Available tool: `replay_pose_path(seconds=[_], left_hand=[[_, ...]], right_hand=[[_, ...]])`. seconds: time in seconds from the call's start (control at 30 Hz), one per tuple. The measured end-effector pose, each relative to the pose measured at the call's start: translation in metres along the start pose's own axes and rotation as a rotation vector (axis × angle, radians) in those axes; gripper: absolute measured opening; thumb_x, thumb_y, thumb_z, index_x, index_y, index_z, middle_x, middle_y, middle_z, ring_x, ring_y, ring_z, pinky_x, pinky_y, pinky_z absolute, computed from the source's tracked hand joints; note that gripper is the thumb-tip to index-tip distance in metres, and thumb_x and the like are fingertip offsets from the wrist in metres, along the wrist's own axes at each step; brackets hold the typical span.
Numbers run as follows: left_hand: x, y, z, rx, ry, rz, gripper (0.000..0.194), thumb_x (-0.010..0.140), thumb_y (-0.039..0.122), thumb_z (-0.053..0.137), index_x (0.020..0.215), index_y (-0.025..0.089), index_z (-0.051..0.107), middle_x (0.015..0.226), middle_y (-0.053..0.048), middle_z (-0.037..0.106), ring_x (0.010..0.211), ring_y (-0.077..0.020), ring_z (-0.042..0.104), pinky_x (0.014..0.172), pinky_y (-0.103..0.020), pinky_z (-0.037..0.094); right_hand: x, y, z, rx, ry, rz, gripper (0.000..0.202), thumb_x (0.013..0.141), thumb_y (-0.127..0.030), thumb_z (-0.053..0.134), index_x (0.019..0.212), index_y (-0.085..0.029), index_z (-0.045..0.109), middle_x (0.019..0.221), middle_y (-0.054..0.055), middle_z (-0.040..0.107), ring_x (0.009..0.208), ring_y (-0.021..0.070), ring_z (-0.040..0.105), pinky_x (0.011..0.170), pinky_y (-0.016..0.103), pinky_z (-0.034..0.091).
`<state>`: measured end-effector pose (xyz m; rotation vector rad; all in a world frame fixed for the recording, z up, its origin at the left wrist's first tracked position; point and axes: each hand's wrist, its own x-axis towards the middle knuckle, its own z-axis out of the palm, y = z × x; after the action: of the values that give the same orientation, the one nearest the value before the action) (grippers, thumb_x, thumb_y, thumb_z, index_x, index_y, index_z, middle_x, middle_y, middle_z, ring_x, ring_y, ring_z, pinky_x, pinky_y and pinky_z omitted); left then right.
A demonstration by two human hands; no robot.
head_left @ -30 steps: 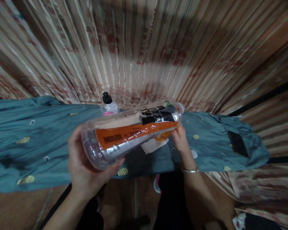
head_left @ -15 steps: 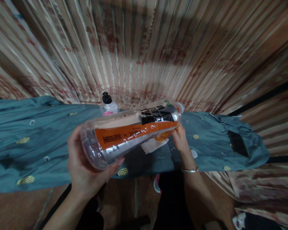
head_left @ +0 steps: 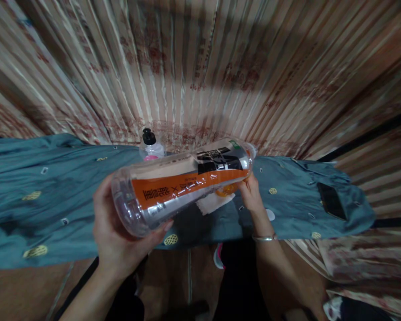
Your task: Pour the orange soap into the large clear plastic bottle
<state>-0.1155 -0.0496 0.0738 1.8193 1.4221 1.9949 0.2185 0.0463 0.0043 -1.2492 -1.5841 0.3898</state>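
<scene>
A large clear plastic bottle [head_left: 187,183] with an orange, black and white label lies tilted across the middle of the view, raised above the cloth. My left hand [head_left: 120,232] wraps round its base end at the left, thumb along the underside. Near the neck end at the right, my right hand [head_left: 250,194] grips it from behind; most of those fingers are hidden by the bottle. Under the bottle, partly covered, are a white paper piece [head_left: 214,204] and an orange see-through object [head_left: 225,191] whose kind I cannot make out.
A teal patterned cloth [head_left: 70,187] covers the narrow table. Behind the held bottle stands a clear bottle with a black cap [head_left: 149,137]. A dark phone [head_left: 332,200] lies at the right, a white round piece [head_left: 270,215] nearer the wrist. Pleated curtains [head_left: 194,67] hang behind.
</scene>
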Motion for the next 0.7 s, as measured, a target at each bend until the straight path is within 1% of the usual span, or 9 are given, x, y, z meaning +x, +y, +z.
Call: replay_pose_path(seconds=[0.07, 0.17, 0.33, 0.47, 0.6, 0.7], left_hand=[[0.0004, 0.0003, 0.0006, 0.000, 0.001, 0.002, 0.095, 0.070, 0.056, 0.098, 0.158, 0.048, 0.063, 0.140, -0.002, 0.074, 0.122, -0.0324, 0.076, 0.101, -0.053, 0.074], [0.0006, 0.0006, 0.0000, -0.011, 0.003, 0.003, 0.097, 0.069, 0.056, 0.099, 0.159, 0.047, 0.063, 0.139, -0.003, 0.074, 0.122, -0.0334, 0.076, 0.101, -0.055, 0.074], [0.0001, 0.0002, -0.0017, -0.018, -0.003, -0.009, 0.097, 0.070, 0.054, 0.099, 0.159, 0.047, 0.063, 0.141, -0.004, 0.073, 0.123, -0.0350, 0.076, 0.104, -0.058, 0.073], [0.0004, 0.0001, -0.0016, -0.024, -0.002, 0.000, 0.099, 0.068, 0.053, 0.100, 0.159, 0.047, 0.063, 0.140, -0.005, 0.073, 0.122, -0.0363, 0.076, 0.103, -0.060, 0.073], [0.0010, 0.0018, -0.0011, -0.015, 0.001, -0.006, 0.097, 0.069, 0.048, 0.099, 0.159, 0.047, 0.063, 0.142, -0.005, 0.073, 0.124, -0.0377, 0.076, 0.102, -0.061, 0.073], [0.0014, 0.0023, -0.0016, -0.013, -0.001, 0.000, 0.096, 0.069, 0.050, 0.099, 0.158, 0.048, 0.064, 0.141, -0.004, 0.074, 0.124, -0.0372, 0.076, 0.103, -0.060, 0.073]], right_hand=[[0.0002, -0.0004, 0.0000, -0.006, 0.001, -0.011, 0.062, 0.101, -0.082, 0.056, 0.124, -0.026, 0.072, 0.133, 0.015, 0.081, 0.122, 0.0392, 0.076, 0.113, 0.061, 0.059], [0.0000, -0.0002, 0.0000, -0.023, -0.011, -0.020, 0.062, 0.102, -0.083, 0.055, 0.121, -0.026, 0.072, 0.133, 0.014, 0.081, 0.122, 0.0381, 0.076, 0.112, 0.058, 0.060], [-0.0001, 0.0015, 0.0001, -0.041, -0.016, -0.016, 0.064, 0.103, -0.081, 0.052, 0.127, -0.025, 0.070, 0.134, 0.015, 0.079, 0.125, 0.0387, 0.074, 0.113, 0.059, 0.059], [0.0009, -0.0016, -0.0002, -0.032, -0.023, 0.003, 0.061, 0.101, -0.080, 0.056, 0.125, -0.026, 0.070, 0.134, 0.015, 0.079, 0.126, 0.0395, 0.073, 0.115, 0.061, 0.058], [0.0017, -0.0057, -0.0007, 0.010, -0.041, 0.033, 0.056, 0.099, -0.077, 0.060, 0.121, -0.027, 0.070, 0.132, 0.015, 0.079, 0.127, 0.0411, 0.072, 0.116, 0.064, 0.056], [0.0012, -0.0046, -0.0006, 0.015, -0.035, 0.041, 0.057, 0.098, -0.077, 0.063, 0.123, -0.027, 0.071, 0.130, 0.014, 0.079, 0.128, 0.0418, 0.071, 0.116, 0.064, 0.055]])
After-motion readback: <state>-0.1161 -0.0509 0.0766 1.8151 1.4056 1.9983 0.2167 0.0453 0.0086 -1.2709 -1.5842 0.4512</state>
